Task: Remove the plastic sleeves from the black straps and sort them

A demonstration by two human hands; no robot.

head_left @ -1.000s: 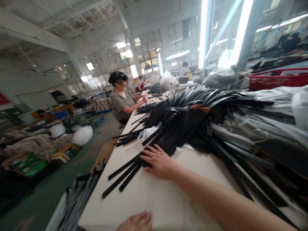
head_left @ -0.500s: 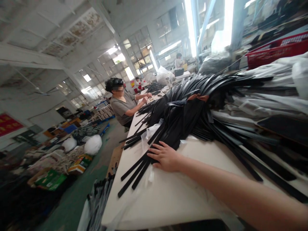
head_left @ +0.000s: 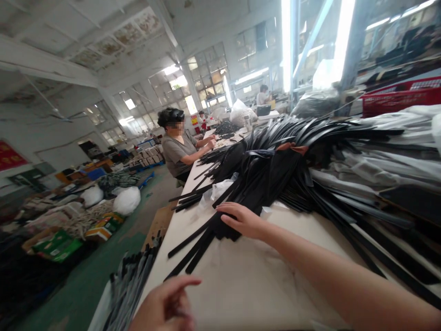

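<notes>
My right hand [head_left: 243, 221] reaches in from the right and rests on a bunch of flat black strips [head_left: 225, 230], its fingers stretched out and not wrapped round them. Several strip ends fan out toward the table's left edge. At the bottom, my left hand [head_left: 165, 303] hangs near the front left edge of the pale table [head_left: 234, 289], index finger extended and the others loosely curled. Nothing shows in it, though it is partly cut off and blurred. Beyond my right hand lies a large heap of black strips [head_left: 265, 174], with crumpled clear plastic [head_left: 217, 193] beside it.
A co-worker [head_left: 179, 147] stands along the table's left side, hands over small pieces. Upright strips [head_left: 132, 280] fill a container below the left edge. White wrapped material [head_left: 358, 161] and a red basket [head_left: 399, 99] lie to the right. Boxes and sacks [head_left: 127, 201] cover the floor at left.
My left hand has come into view at the bottom. My right hand has turned, its fingers closer together, still over the strips. The whole view has shifted slightly.
</notes>
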